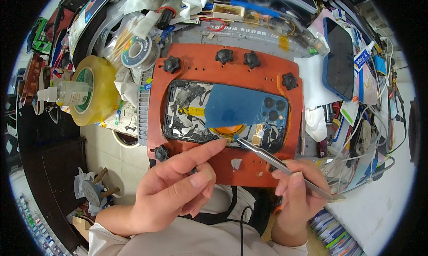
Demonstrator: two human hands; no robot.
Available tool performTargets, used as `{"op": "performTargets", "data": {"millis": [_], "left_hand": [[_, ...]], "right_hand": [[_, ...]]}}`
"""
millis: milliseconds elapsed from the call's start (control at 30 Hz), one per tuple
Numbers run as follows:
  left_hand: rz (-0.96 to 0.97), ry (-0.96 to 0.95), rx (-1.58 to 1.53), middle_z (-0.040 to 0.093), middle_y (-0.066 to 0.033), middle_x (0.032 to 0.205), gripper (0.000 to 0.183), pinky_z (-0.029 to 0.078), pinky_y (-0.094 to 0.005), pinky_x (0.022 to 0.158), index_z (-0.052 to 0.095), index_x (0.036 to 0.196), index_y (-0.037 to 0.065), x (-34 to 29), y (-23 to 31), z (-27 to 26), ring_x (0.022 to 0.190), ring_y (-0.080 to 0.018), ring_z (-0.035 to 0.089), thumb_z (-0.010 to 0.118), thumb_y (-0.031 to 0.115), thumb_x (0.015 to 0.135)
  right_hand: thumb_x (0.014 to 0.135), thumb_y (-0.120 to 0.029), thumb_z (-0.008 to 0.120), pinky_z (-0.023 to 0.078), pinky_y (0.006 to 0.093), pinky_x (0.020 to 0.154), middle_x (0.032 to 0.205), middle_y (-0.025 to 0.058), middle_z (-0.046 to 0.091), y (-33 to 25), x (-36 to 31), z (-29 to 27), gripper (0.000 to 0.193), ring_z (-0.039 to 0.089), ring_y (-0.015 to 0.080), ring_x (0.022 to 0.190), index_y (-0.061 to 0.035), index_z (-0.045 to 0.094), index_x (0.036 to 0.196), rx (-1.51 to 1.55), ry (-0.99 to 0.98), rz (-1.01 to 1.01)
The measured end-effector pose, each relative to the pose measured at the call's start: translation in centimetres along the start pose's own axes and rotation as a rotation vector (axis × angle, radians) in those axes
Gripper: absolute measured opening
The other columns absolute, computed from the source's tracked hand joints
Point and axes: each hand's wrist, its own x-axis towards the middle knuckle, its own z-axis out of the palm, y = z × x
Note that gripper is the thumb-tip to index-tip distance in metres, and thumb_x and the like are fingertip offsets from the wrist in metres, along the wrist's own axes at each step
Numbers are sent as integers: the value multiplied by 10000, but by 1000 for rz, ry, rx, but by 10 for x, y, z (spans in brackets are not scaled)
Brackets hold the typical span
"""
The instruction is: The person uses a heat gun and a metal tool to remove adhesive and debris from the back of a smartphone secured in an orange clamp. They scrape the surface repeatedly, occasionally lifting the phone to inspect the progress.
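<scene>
A phone (240, 105) lies in a reddish-orange clamping fixture (232, 167), its blue back glass partly gone. Silver and black inner parts show at its left end, and an orange ring along its lower middle. My right hand (298, 189) is closed on metal tweezers (272, 160). Their tips meet the phone's lower edge, at what looks like a small blue chip. Beside the tips, my left hand (178, 180) points its stretched index finger at that same edge. Its other fingers are loosely bent, and it grips nothing that I can see.
Black star knobs (224, 55) stand up around the fixture. To its left are a solder spool (137, 52), a big yellow tape roll (100, 91) and a spray bottle (67, 93). Another phone (338, 59), tubes and cables crowd the right side.
</scene>
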Motion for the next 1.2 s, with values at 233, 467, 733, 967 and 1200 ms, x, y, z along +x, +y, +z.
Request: {"op": "performTargets", "data": {"millis": [233, 467, 733, 967, 1200], "left_hand": [[-5, -48, -37, 554, -38, 927, 555, 398, -225, 583, 275, 1599, -39, 1, 2, -2, 648, -103, 485, 451, 133, 1102], [13, -28, -24, 586, -46, 961, 527, 445, -244, 629, 304, 1583, -47, -5, 0, -3, 688, -125, 543, 428, 149, 1110], [-165, -54, -197, 691, -101, 1085, 396, 511, -267, 640, 515, 1423, -31, -15, -15, 7, 793, -183, 677, 411, 218, 1134], [-112, -1, -333, 691, -154, 985, 347, 474, -287, 504, 627, 1130, -37, -16, -25, 0, 682, -227, 671, 398, 223, 1132], [-94, -45, -408, 703, -173, 1018, 321, 496, -293, 515, 629, 1115, -30, -20, -31, -9, 730, -240, 702, 401, 195, 1130]], "right_hand": [[976, -85, 651, 466, 233, 573, 884, 133, 752, -3, 6, 0, 182, 595, 98, 615, 59, 721, 1063, -22, -60, -5], [947, -41, 643, 475, 244, 574, 876, 118, 766, -7, 0, -1, 147, 610, 109, 614, 32, 740, 1030, 2, -27, 38], [852, -32, 715, 461, 300, 506, 798, 167, 698, -30, 7, -12, 148, 616, 219, 552, 64, 717, 964, 25, -423, -205], [748, 26, 748, 479, 281, 555, 843, 102, 732, -24, -1, -18, 270, 636, 188, 642, -33, 782, 1010, -264, -105, -278], [692, 35, 824, 447, 273, 536, 845, 88, 708, -8, 2, -22, 369, 628, 190, 642, -75, 797, 1043, -442, -232, -429]]}}
